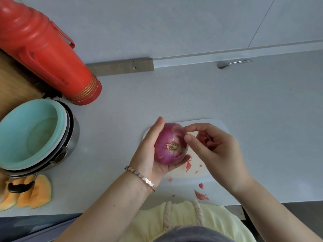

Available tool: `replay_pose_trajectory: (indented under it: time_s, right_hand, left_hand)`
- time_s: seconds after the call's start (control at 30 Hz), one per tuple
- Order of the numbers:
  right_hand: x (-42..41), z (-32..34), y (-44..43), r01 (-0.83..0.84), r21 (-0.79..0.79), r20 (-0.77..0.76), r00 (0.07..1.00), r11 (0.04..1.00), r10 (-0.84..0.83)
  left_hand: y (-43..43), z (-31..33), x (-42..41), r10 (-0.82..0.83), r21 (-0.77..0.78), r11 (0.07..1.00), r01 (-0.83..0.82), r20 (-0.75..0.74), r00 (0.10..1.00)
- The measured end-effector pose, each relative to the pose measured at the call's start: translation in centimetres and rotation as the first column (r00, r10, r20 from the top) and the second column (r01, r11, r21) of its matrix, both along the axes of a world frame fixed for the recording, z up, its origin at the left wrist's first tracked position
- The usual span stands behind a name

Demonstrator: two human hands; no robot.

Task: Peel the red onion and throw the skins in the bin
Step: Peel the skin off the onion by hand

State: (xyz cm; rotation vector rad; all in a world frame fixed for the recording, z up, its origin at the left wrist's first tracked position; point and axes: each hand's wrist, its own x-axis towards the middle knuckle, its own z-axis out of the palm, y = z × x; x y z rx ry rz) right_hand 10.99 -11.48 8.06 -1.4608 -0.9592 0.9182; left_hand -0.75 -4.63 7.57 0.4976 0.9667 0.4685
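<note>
The left hand (150, 154) cups the red onion (170, 144) above a white cutting board (216, 124) on the desk (262, 102), root end up. The right hand (215, 147) pinches skin at the onion's edge, peel pieces curled in its palm. Skin scraps (201, 195) litter the desk.

Far left of my fingers, a red thermos flask (43, 49) lies tilted on the pale surface (262, 105). Below it, a turquoise bowl (29, 133) sits nested in a steel pot (74, 131). Melon slices (33, 193) lie nearer me. A metal spoon (225, 64) rests beyond my fingers, to the right. A white cutting board (218, 124) lies beneath them.
</note>
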Motion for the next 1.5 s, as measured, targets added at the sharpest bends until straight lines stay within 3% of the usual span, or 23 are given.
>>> replay_pose_trajectory:
  time_s: [0.33,0.53,0.97,1.2,1.3,1.43,1.5]
  right_hand:
    - [2.1,0.0,-0.2,-0.186,0.008,0.203,0.962,0.983,0.180]
    - [1.7,-0.3,-0.5,-0.154,0.043,0.390,0.912,0.987,0.125]
    - [0.4,-1.0,-0.8,-0.150,0.058,0.215,0.967,0.987,0.134]
    - [0.3,-0.4,-0.3,-0.174,0.038,0.165,0.972,0.984,0.166]
    - [0.6,-0.8,0.0,-0.125,-0.009,0.062,0.990,0.992,0.126]
    - [0.9,-1.4,0.1,-0.143,-0.074,0.083,0.985,0.987,0.149]
    - [0.9,-1.7,0.1,-0.144,-0.085,-0.019,0.990,0.986,0.142]
  left_hand:
    - [0.3,-1.1,-0.9,-0.125,0.181,0.977,0.112,0.064,0.990]
    - [0.5,-1.6,-0.7,-0.121,0.252,0.961,0.114,0.009,0.993]
    - [0.4,-1.7,-0.6,-0.114,0.299,0.946,0.126,-0.059,0.992]
    - [0.1,-1.5,-0.4,-0.066,0.211,0.975,0.076,-0.054,0.996]
    - [0.1,-1.5,-0.2,-0.059,0.183,0.981,0.066,-0.040,0.997]
    - [0.2,-1.7,-0.4,-0.039,0.148,0.988,0.048,-0.066,0.997]
    - [0.1,-1.8,-0.5,-0.032,0.106,0.994,0.039,-0.067,0.997]
